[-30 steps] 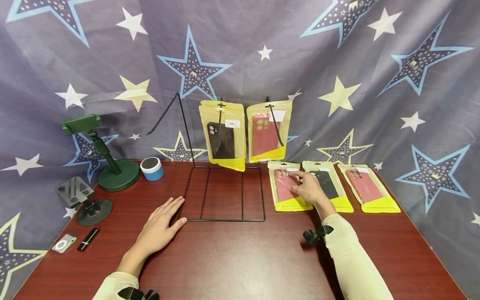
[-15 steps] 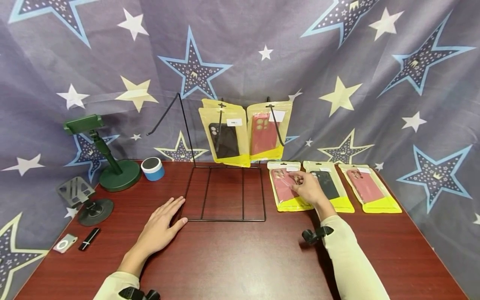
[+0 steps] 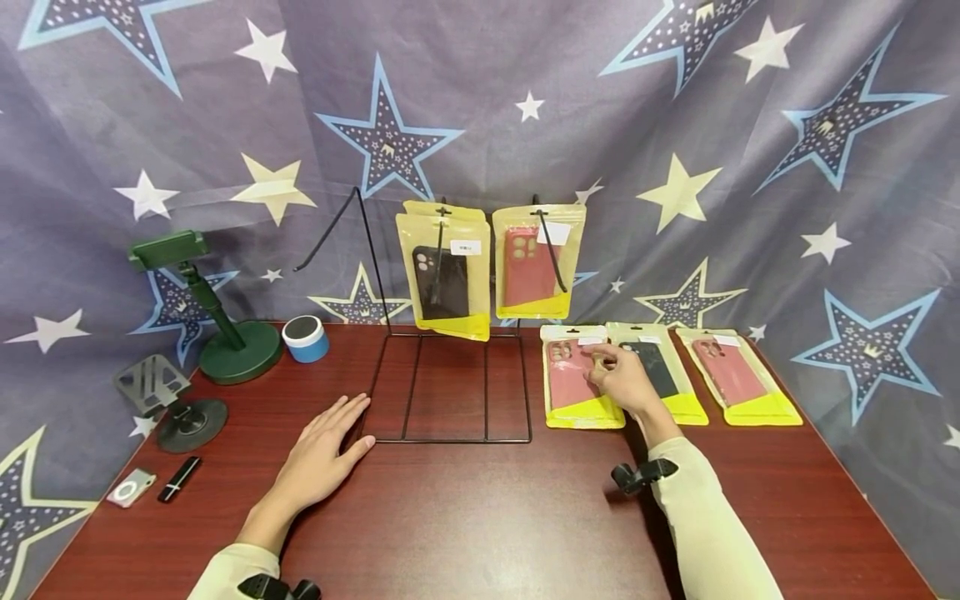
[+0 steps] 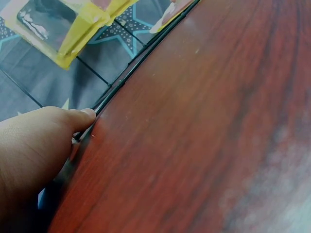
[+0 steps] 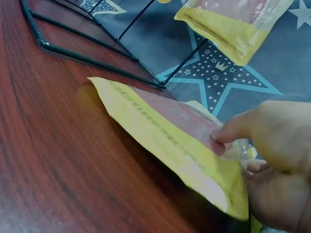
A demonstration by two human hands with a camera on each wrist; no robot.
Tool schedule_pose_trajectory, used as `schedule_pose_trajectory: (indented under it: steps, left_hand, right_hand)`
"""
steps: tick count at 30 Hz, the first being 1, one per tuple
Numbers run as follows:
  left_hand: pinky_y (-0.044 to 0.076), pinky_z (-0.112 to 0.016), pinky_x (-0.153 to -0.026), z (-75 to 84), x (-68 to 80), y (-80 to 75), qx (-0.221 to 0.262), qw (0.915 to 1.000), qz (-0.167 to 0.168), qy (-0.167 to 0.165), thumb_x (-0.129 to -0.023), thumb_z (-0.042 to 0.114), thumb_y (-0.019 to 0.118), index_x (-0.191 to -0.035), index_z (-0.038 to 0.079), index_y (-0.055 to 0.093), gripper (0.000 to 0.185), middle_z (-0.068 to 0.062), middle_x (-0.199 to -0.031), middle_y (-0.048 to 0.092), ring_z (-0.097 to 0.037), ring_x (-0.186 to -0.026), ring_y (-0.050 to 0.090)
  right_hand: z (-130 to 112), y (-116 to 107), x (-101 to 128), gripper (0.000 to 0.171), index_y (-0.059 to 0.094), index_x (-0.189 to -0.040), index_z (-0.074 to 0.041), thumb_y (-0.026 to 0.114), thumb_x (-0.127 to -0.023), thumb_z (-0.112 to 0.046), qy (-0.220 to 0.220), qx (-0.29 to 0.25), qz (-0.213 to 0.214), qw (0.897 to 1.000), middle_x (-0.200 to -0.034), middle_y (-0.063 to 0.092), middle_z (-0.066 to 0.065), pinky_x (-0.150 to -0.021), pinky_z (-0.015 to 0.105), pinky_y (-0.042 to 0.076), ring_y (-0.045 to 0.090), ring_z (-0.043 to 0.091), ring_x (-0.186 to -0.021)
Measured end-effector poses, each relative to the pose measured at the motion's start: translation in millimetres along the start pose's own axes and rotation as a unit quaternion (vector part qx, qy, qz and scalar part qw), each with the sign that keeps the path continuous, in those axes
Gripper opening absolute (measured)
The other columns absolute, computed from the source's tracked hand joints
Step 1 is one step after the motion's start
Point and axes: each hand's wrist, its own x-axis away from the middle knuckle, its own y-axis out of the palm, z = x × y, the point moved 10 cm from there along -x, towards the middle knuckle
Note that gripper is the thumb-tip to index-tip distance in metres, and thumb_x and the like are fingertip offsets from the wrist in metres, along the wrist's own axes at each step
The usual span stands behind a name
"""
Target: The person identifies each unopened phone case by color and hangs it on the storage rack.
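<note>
Now the left hand (image 3: 322,454) lies flat with fingers straight on the counter (image 3: 480,517), its fingertips against the wire rack (image 3: 450,387) base, steadying it. Further right, the right hand (image 3: 622,379) has its grip pinched on the top of the red case packet (image 3: 573,379), lifting that end. Judged next: raise it and line its hole with a rack hook.
</note>
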Motion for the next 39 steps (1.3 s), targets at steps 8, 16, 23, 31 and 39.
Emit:
schedule_pose_trajectory:
  steps: [8, 16, 23, 31, 39]
  left_hand:
    - [0.027, -0.065, -0.120, -2.8, 1.0, 0.7, 0.000, 1.0000, -0.002, -0.005, -0.104, 0.037, 0.061, -0.156, 0.007, 0.045, 0.062, -0.015, -0.163, 0.044, -0.042, -0.153, 0.034]
    - [0.027, -0.065, -0.120, -3.4, 0.6, 1.6, 0.001, 1.0000, 0.001, -0.004, -0.103, 0.036, 0.062, -0.155, 0.007, 0.046, 0.062, -0.014, -0.162, 0.045, -0.042, -0.153, 0.035]
    - [0.027, -0.065, -0.120, -1.3, 0.8, 0.1, 0.002, 1.0000, 0.002, -0.004, -0.103, 0.036, 0.062, -0.155, 0.007, 0.046, 0.062, -0.015, -0.162, 0.045, -0.043, -0.153, 0.035]
    - [0.027, -0.066, -0.119, 1.0, 1.9, -1.7, 0.007, 1.0000, 0.001, -0.006, -0.103, 0.034, 0.063, -0.155, 0.006, 0.046, 0.062, -0.016, -0.162, 0.045, -0.043, -0.153, 0.035]
    - [0.027, -0.066, -0.120, -0.3, 0.8, -0.7, 0.006, 1.0000, -0.001, -0.005, -0.103, 0.036, 0.062, -0.155, 0.007, 0.046, 0.062, -0.016, -0.162, 0.045, -0.043, -0.153, 0.034]
  right_hand:
    - [1, 2, 3, 0.045, 0.065, -0.135, 0.000, 0.066, -0.090, 0.004, 0.026, -0.063, -0.007, 0.998, -0.122, 0.064, 0.026, -0.065, 0.021, 0.047, 0.054, 0.020, -0.091]
    - [6, 9, 3, 0.031, 0.065, -0.123, 0.007, 0.064, -0.091, 0.008, 0.033, -0.133, -0.014, 0.990, -0.094, 0.065, 0.014, -0.059, 0.022, 0.052, 0.059, 0.012, -0.068]
    - [-2, 6, 4, 0.029, 0.063, -0.117, 0.005, 0.064, -0.088, 0.010, 0.007, -0.122, 0.002, 0.993, -0.105, 0.066, 0.019, -0.061, 0.022, 0.049, 0.055, 0.012, -0.079]
    - [-11, -1, 12, 0.037, 0.066, -0.130, 0.000, 0.065, -0.093, 0.006, 0.004, -0.180, 0.000, 0.984, -0.109, 0.067, 0.017, -0.062, 0.020, 0.053, 0.061, 0.009, -0.076]
    - [-29, -19, 27, 0.039, 0.068, -0.130, -0.005, 0.072, -0.091, 0.000, -0.055, -0.138, 0.027, 0.989, -0.117, 0.071, 0.012, -0.075, 0.016, 0.051, 0.059, 0.007, -0.087]
